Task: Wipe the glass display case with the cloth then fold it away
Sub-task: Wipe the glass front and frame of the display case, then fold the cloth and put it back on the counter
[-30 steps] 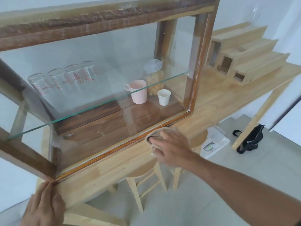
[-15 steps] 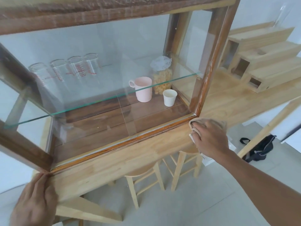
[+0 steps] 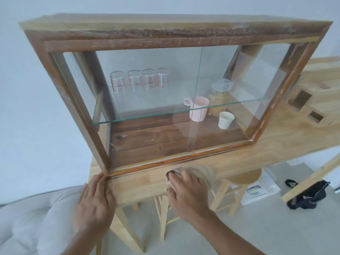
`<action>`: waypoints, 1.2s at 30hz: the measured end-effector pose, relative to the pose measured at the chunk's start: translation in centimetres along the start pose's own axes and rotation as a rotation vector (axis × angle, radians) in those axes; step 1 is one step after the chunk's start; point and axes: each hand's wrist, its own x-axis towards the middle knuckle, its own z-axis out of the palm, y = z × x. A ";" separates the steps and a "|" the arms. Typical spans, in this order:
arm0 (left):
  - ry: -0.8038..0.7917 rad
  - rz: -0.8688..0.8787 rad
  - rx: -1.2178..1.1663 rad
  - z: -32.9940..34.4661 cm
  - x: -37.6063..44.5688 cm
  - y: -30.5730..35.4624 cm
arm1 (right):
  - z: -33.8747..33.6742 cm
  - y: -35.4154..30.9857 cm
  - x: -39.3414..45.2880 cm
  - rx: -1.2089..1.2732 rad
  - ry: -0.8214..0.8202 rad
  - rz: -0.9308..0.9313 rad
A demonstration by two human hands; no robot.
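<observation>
The glass display case (image 3: 165,40) has a dark wooden frame and stands on a light wooden table (image 3: 276,144). Inside are several measuring glasses, a pink mug (image 3: 197,110), a white paper cup (image 3: 225,120) and a jar of snacks. My right hand (image 3: 187,188) presses a beige cloth (image 3: 202,172) onto the table edge just below the case's bottom rail, near its middle. The cloth looks blurred. My left hand (image 3: 93,201) lies flat on the table's front edge at the case's lower left corner, holding nothing.
Wooden stepped boxes (image 3: 312,100) sit on the table to the right. Wooden stools (image 3: 244,179) stand under the table. A black bag (image 3: 309,196) lies on the floor at right. A grey cushioned surface (image 3: 27,218) is at lower left.
My right hand with the cloth has slid left along the table edge, from the case's lower right corner to near its middle. The view has pulled back and shifted left.
</observation>
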 end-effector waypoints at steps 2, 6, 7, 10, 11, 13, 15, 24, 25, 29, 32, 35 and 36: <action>-0.028 0.016 0.009 0.0 0.0 -0.3 | 0.4 -3.6 -0.7 0.022 -0.016 -0.056; -0.035 0.026 0.006 0.0 0.0 -0.4 | 1.0 -8.1 -1.3 0.037 -0.008 -0.109; -0.045 0.019 0.011 -0.1 0.0 -0.3 | 1.1 -8.8 -1.3 0.031 -0.010 -0.114; -0.086 0.027 0.024 -0.2 -0.1 -0.6 | 1.1 -9.6 -1.4 0.047 -0.018 -0.110; -0.103 0.033 0.023 -0.1 -0.1 -0.8 | 0.8 -9.7 -1.4 0.077 -0.032 -0.094; -0.147 0.028 0.010 -0.4 -0.1 -0.8 | -0.2 -9.7 -1.3 0.173 -0.067 -0.041; -0.172 -0.014 -0.028 -0.8 -0.1 -0.8 | -1.5 -9.5 -1.3 0.305 -0.034 0.025; -0.216 0.229 -0.618 -3.7 -1.8 7.5 | -7.0 -5.0 -0.8 1.338 0.006 0.532; -0.343 0.093 -0.709 -3.9 -1.2 8.8 | -7.6 -4.2 -0.9 1.411 0.023 0.570; -0.850 0.004 -0.818 -5.1 0.9 12.9 | -9.2 -1.0 -1.7 1.497 0.031 0.580; -1.010 0.059 -0.870 -4.9 1.6 16.1 | -10.5 1.6 -2.5 1.509 0.083 0.566; -1.111 -0.146 -1.121 -3.7 1.6 19.9 | -12.1 4.9 -3.2 1.503 0.181 0.542; -1.134 -0.203 -1.153 -3.0 1.5 21.0 | -12.8 5.9 -3.5 1.498 0.198 0.526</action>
